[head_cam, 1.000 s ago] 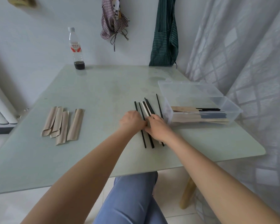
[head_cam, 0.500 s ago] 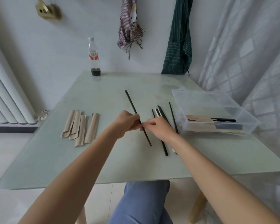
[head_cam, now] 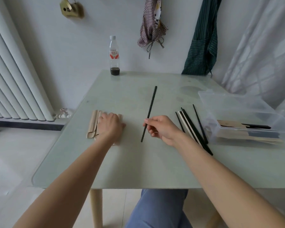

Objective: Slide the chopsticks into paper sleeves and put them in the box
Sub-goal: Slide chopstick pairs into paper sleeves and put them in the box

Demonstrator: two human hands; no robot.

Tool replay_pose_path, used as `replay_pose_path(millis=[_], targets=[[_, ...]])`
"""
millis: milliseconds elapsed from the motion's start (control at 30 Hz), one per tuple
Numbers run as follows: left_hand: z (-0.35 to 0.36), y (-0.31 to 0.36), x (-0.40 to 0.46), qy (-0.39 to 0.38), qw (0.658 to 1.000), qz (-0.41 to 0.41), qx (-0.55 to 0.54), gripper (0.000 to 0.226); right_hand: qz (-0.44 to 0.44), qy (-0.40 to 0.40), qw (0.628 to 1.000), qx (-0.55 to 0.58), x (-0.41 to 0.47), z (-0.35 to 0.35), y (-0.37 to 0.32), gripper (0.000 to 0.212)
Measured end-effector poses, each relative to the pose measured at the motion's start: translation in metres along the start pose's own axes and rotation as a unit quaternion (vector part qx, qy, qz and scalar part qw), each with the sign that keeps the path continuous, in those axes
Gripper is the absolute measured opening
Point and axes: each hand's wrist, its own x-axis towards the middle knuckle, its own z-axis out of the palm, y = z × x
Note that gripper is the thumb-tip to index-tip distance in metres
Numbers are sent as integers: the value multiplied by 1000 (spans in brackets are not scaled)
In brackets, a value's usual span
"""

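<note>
My right hand (head_cam: 161,128) pinches a black chopstick pair (head_cam: 150,107) near its lower end, the sticks pointing away over the table's middle. My left hand (head_cam: 110,125) lies flat, fingers spread, on the pile of brown paper sleeves (head_cam: 92,125) at the left and covers most of them. Several loose black chopsticks (head_cam: 192,127) lie to the right of my right hand. The clear plastic box (head_cam: 227,104) stands at the right edge and holds sleeved chopsticks (head_cam: 247,129).
A plastic bottle (head_cam: 114,56) with dark liquid stands at the table's far edge. The glass table (head_cam: 138,170) has rounded corners. A radiator (head_cam: 15,83) stands at the left; cloth bags and a curtain hang behind and at the right.
My left hand let go of the chopsticks and moved left onto the paper sleeves. My right hand keeps the black pair and has swung it more upright, away from the loose chopsticks.
</note>
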Motion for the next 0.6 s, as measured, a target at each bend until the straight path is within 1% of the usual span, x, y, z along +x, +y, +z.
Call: replay_pose_path(millis=[100,167,200,267,300,367,400,467,533,567,600], targets=[[-4,4,5,-7,1000,2,-27,30,-10,16,1000,12,2,0,-3,25],[-7,6,7,-21,999,28,-19,27,-13,26,999,30,2,-2,-5,25],[-7,7,8,-29,998,45,-21,31,-13,31,999,39,1,-3,-6,25],[-9,12,4,-39,996,72,-38,49,-15,41,998,51,-1,-7,-7,23],[-12,15,0,-48,993,82,-73,49,-18,47,997,51,-3,-8,-9,22],[-17,20,-8,-73,979,102,-161,29,-30,73,996,45,-6,-12,-14,21],[-18,23,-12,-78,972,124,-183,19,-39,91,994,46,-7,-14,-16,22],[-24,24,-16,-73,964,176,-187,10,-64,120,989,63,-8,-18,-24,22],[-28,26,-21,-65,958,214,-178,11,-87,140,983,86,-10,-20,-32,23],[-29,26,-22,-54,959,235,-151,14,-98,150,979,98,-11,-21,-35,23],[-30,25,-24,-32,960,258,-98,18,-108,160,975,108,-12,-22,-37,24]])
